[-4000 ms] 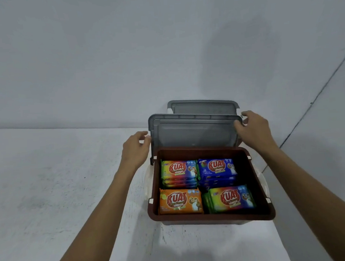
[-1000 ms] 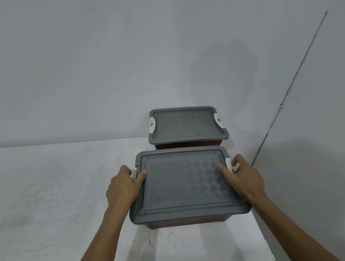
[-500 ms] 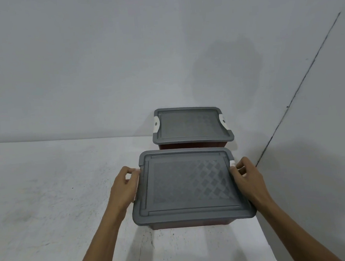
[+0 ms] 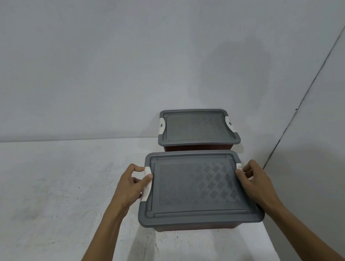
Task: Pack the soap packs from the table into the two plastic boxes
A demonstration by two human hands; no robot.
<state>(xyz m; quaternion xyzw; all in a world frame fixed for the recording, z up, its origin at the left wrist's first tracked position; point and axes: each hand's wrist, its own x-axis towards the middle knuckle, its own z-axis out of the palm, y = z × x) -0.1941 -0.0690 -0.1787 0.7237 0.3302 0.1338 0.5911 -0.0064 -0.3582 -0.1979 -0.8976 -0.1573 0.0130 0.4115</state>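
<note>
Two brown plastic boxes with grey lids stand one behind the other on the white table (image 4: 50, 198). The near box (image 4: 195, 187) is closed and its lid hides the soap packs. My left hand (image 4: 130, 187) pinches the white latch (image 4: 147, 185) on the box's left side, thumb on top. My right hand (image 4: 253, 180) holds the white latch (image 4: 239, 166) on the right side, thumb on the lid's edge. The far box (image 4: 197, 126) is also closed, with both white latches lying on its lid.
A grey wall rises right behind the far box. The table's right edge runs just right of the near box, with a grey floor or wall and a dark diagonal seam (image 4: 306, 94) beyond it.
Four seconds ago the near box stood open with soap packs showing and both hands on its raised lid. The lid now lies on the box, and both hands have folded the side latches up against it.
</note>
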